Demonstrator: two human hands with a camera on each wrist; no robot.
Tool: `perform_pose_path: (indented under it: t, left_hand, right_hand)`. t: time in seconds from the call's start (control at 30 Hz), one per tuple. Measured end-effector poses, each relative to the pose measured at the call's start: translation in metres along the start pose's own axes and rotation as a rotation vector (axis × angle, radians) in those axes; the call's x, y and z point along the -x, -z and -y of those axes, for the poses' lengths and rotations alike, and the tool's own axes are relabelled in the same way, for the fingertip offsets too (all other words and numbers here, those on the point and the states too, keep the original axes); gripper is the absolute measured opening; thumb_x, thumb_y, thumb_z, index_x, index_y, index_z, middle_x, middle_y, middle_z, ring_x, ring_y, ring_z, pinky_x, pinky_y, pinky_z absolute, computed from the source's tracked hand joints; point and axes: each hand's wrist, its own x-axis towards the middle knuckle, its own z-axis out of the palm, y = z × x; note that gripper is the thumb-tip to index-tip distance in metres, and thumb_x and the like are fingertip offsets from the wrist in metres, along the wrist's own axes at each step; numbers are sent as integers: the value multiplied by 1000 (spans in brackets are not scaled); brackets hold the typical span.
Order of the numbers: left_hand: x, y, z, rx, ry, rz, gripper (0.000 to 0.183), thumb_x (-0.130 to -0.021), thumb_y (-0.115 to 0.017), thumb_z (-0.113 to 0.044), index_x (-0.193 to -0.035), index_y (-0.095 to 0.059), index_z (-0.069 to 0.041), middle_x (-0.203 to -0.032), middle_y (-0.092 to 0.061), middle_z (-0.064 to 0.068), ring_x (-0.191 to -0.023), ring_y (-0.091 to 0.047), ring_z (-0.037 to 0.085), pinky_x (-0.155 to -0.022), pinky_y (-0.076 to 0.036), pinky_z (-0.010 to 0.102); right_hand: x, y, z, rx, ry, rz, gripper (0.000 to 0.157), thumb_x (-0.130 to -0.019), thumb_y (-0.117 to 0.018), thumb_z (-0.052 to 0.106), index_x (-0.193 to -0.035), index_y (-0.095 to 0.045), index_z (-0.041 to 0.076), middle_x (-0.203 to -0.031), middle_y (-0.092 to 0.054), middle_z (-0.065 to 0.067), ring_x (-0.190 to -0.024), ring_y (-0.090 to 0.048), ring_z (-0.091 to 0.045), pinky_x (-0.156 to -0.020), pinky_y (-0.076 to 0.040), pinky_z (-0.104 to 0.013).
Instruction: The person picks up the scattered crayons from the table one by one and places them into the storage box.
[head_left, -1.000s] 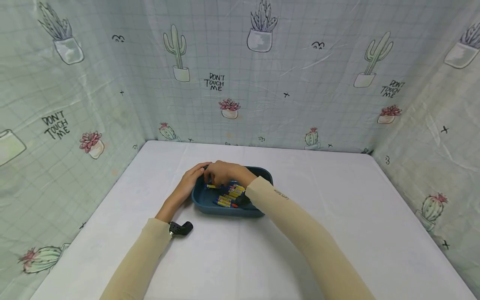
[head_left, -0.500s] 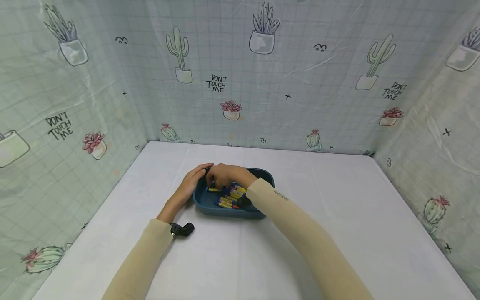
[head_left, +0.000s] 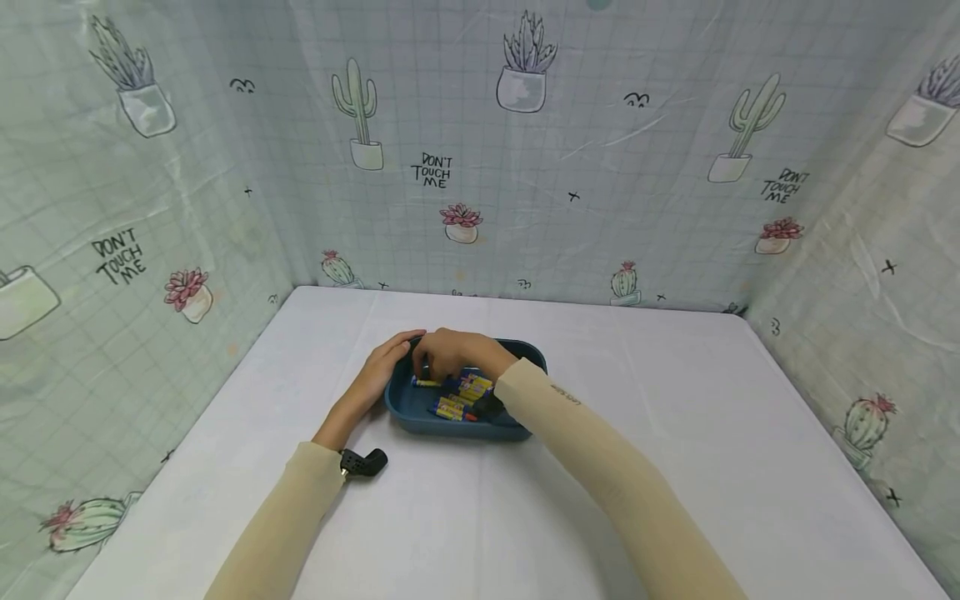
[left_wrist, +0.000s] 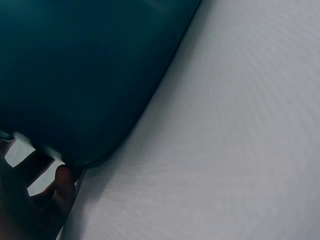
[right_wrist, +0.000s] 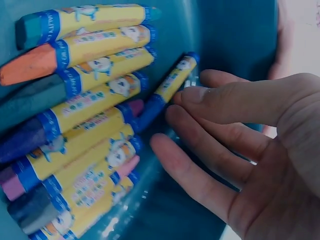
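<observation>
A dark blue plastic bin (head_left: 457, 428) stands on the white table. My left hand (head_left: 375, 367) holds its left end, fingers along the outer wall and thumb at the rim; in the left wrist view the fingers (left_wrist: 62, 182) sit at the bin's lower edge. My right hand (head_left: 446, 352) reaches inside from above. In the right wrist view, its thumb and fingertips are right beside a single blue crayon (right_wrist: 172, 82) with a yellow wrapper, the fingers only loosely bent. Several other crayons (right_wrist: 95, 105) lie side by side in a row, among them an orange crayon (right_wrist: 30, 65).
A black curved device (head_left: 363, 462) is attached at the left wrist. White cloth covers the table (head_left: 637, 400), and a grey-green curtain (head_left: 480, 125) with printed cacti encloses the back and sides.
Both hands stay nearly in place at the bin. The right fingers shift slightly by the single crayon, which lies a little flatter. The whole head view moves slightly.
</observation>
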Motion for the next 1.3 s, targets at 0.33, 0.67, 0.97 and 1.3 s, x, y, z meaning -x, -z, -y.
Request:
perform_pose_path:
  t: [0.33,0.67,0.97,1.3]
  left_hand:
    - [-6,-2,23,15,-15,-33,46,-114,-33,-28,-154,-47,-9,-161,-45,16,-154,-37,35,-129,-24,56]
    - [-7,-2,21,-16,-3,-38,46,-114,-32,-30,-155,-48,-14,-164,-42,12,-157,-31,34,-130,-19,57]
    - [-4,-6,25,-26,9,-54,46,-114,-32,-29,-153,-50,-15,-163,-44,11,-156,-33,34,-130,-20,56]
    - [-5,-5,21,-35,15,-51,46,-114,-32,-31,-154,-48,-17,-164,-43,11,-157,-32,34,-130,-20,58]
  right_hand:
    - [29,14,-4,67,98,-72,37,-96,-69,6,-132,-69,11,-107,-75,-8,-93,-71,-20,-82,-60,-34]
    - [91,39,-38,46,96,-178,33,-98,-67,13,-131,-69,10,-113,-75,-8,-98,-74,-24,-80,-61,-33]
    - [143,48,-75,-102,58,-274,28,-100,-62,11,-127,-67,8,-112,-76,-15,-96,-73,-28,-81,-63,-37]
    - [173,46,-101,-176,-1,-339,26,-101,-62,13,-127,-67,9,-108,-76,-10,-90,-71,-20,-83,-64,-42]
